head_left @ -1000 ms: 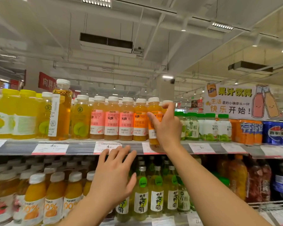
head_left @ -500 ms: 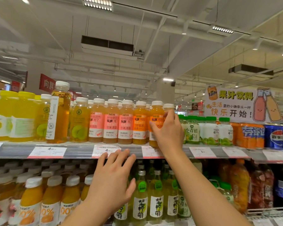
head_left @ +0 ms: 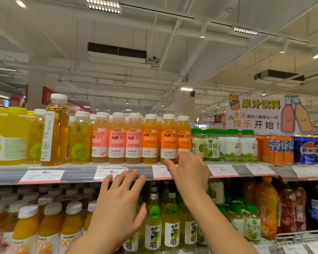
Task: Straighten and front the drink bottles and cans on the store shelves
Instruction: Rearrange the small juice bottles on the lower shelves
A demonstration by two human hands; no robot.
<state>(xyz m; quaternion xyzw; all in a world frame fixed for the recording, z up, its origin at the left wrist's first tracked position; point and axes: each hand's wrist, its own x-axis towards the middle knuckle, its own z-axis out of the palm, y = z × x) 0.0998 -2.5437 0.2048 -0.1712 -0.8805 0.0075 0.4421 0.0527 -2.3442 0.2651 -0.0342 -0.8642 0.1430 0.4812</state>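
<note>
Right hand [head_left: 189, 171] has dropped off the orange-label bottle [head_left: 183, 136], fingers now loose at its base; left hand [head_left: 117, 206] hovers spread, so that bottle looks fronted.

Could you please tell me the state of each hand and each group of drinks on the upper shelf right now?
Right hand: open, fingertips at the base of the orange-label bottles, gripping nothing.
Left hand: open, fingers spread, empty.
Orange-label bottles: upright, labels facing out.
Pink-label bottles: upright, fronted.
Tall amber bottle: upright, label turned sideways.
Green-cap bottles: upright.
Cans: upright.
</note>
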